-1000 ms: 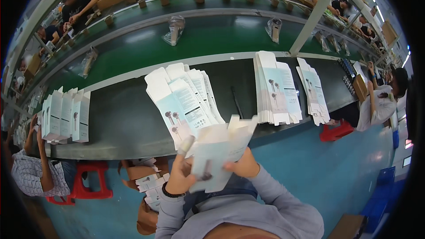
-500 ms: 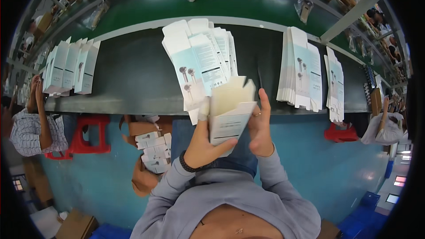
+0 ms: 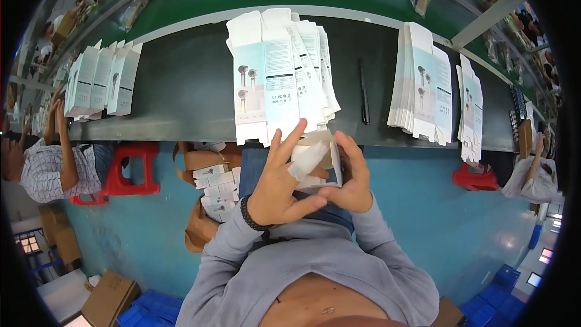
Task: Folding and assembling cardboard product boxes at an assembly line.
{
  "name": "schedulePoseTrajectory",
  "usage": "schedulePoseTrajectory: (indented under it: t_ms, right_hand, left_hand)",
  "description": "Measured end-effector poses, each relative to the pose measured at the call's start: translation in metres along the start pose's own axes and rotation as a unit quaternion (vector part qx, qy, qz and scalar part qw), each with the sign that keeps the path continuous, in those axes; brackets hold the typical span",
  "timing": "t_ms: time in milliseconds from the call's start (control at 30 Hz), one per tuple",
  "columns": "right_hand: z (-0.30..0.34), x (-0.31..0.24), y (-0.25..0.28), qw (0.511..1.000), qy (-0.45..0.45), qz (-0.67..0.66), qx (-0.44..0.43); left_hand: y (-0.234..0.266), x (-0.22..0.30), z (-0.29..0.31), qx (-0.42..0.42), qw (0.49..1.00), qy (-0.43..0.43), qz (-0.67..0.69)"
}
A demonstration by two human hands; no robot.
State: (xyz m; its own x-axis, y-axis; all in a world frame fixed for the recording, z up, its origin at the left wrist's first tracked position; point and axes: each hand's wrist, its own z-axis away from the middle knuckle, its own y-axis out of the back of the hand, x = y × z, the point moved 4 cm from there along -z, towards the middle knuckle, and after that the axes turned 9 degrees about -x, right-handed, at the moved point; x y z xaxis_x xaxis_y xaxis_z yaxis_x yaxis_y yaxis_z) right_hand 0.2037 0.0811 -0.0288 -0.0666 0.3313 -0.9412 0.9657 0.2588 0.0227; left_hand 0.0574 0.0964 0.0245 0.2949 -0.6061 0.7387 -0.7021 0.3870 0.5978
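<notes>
A small light carton point(image 3: 334, 158) is held in front of my body at the table's edge, its open end facing up. My right hand point(image 3: 356, 178) is closed round its right side, thumb at the near edge. My left hand point(image 3: 269, 191) lies against the left side with fingers spread and stretched out. A white strip point(image 3: 307, 160) crosses the carton's mouth by those fingers; it looks like wrapping on a finger, but I cannot be certain. Just beyond lies a fanned stack of flat printed cartons point(image 3: 266, 85) with earphone pictures.
A black pen point(image 3: 364, 94) lies right of the stack. More flat cartons stand in bundles point(image 3: 420, 85) at the right; folded upright cartons point(image 3: 100, 82) stand at the left. A brown box point(image 3: 200, 230) with finished cartons point(image 3: 218, 194) sits below left, beside a red stool point(image 3: 136, 169). People work at both sides.
The carton has tipped so its mouth faces up, and sits lower against my body. My left hand has let go its grip and spread its fingers; my right hand has closed on the carton.
</notes>
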Motion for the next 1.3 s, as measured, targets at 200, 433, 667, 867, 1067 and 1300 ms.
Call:
schedulePoseTrajectory:
  t_ms: [200,433,667,867,1067,1300]
  right_hand:
    - [-0.005,-0.016,-0.026,0.984,0.042,-0.170,0.044]
    - [-0.005,-0.021,-0.032,0.978,0.004,-0.145,0.153]
    - [0.000,-0.014,-0.033,0.973,0.114,-0.172,0.108]
    - [0.004,-0.011,-0.030,0.978,0.128,-0.095,0.132]
    - [0.004,-0.013,-0.031,0.968,0.111,-0.108,0.199]
    - [-0.004,-0.029,-0.020,0.986,0.005,0.166,-0.002]
  left_hand:
    - [-0.012,-0.005,0.004,0.128,0.981,-0.097,0.109]
    - [-0.009,0.001,-0.001,0.158,0.968,-0.020,0.192]
    - [-0.009,0.001,0.005,0.142,0.964,-0.096,0.202]
    - [-0.003,0.003,0.008,0.121,0.981,-0.120,0.091]
    - [-0.006,0.006,0.008,0.140,0.981,-0.121,0.059]
    - [-0.006,-0.004,0.023,0.163,0.977,-0.112,0.076]
